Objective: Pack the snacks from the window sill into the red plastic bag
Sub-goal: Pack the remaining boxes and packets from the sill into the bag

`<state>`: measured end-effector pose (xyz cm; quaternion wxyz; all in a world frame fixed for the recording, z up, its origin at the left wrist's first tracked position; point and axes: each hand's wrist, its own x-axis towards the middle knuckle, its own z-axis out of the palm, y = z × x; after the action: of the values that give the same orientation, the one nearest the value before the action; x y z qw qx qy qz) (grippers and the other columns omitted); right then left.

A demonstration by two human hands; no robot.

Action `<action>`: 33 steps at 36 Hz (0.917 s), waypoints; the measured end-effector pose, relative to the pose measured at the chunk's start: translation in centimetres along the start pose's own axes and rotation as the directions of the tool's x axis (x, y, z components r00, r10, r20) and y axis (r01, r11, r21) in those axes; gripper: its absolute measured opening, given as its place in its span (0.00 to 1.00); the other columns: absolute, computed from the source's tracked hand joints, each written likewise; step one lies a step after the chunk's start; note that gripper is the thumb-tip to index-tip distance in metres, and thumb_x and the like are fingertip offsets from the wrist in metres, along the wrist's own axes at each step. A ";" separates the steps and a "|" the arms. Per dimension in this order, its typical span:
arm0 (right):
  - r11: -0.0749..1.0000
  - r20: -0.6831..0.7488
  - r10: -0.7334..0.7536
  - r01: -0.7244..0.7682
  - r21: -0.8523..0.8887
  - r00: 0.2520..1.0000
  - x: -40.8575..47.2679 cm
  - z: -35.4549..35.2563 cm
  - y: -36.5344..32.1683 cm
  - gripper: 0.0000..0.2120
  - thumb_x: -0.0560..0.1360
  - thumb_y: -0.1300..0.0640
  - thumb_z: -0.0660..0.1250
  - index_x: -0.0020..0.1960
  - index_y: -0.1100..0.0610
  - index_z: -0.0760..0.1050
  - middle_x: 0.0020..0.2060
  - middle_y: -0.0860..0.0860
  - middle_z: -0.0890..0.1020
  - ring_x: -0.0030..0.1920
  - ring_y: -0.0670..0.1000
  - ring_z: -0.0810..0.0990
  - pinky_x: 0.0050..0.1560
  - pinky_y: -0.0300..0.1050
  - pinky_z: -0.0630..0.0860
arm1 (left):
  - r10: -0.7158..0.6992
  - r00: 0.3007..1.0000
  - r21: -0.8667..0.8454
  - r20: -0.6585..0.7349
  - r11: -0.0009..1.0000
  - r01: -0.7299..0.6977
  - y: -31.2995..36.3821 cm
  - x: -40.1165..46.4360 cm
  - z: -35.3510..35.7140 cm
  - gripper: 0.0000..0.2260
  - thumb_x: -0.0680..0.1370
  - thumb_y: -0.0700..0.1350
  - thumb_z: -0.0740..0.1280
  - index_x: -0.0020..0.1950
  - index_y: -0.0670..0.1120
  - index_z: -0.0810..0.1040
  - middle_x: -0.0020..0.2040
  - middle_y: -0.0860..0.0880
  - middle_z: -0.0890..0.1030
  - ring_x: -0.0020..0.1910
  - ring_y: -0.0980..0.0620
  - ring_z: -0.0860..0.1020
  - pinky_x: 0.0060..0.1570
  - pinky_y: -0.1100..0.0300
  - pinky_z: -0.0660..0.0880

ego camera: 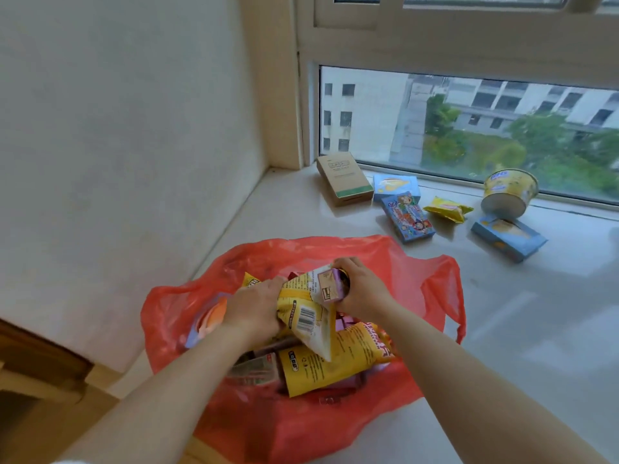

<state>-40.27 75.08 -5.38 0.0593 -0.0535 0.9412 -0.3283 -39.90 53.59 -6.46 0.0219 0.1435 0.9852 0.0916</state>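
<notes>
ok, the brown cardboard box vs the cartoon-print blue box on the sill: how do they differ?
The brown cardboard box is plain kraft with a green strip at one end; the cartoon-print blue box is covered in bright characters. The brown box looks larger and sits nearest the window corner; the blue one lies closer to the red plastic bag. Both lie flat on the sill, unpacked, untouched by either hand.

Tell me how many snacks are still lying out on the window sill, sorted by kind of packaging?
Boxes: 4 (brown box, pale blue box by the glass, cartoon box, blue box on the right)
Soft packets: 1 (yellow packet)
Cups: 1 (yellow noodle cup, tipped over)
Total: 6, not counting what is in the red plastic bag or in the hands.
</notes>
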 end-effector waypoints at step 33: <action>0.922 0.043 0.168 -0.142 -0.361 0.985 -0.5 5.3 1.1 0.27 0.69 0.71 0.63 0.64 0.53 0.65 0.63 0.50 0.67 0.50 0.56 0.75 0.28 0.41 0.60 | 0.025 0.929 0.263 0.369 0.956 -0.130 -3.2 2.5 -0.3 0.33 0.70 0.44 0.66 0.73 0.54 0.58 0.58 0.49 0.76 0.57 0.46 0.76 0.49 0.52 0.75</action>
<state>-39.04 72.76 -10.12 0.1087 -0.0007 0.9836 -0.1441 -43.20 51.20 -6.76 0.1786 0.1989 0.9605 -0.0771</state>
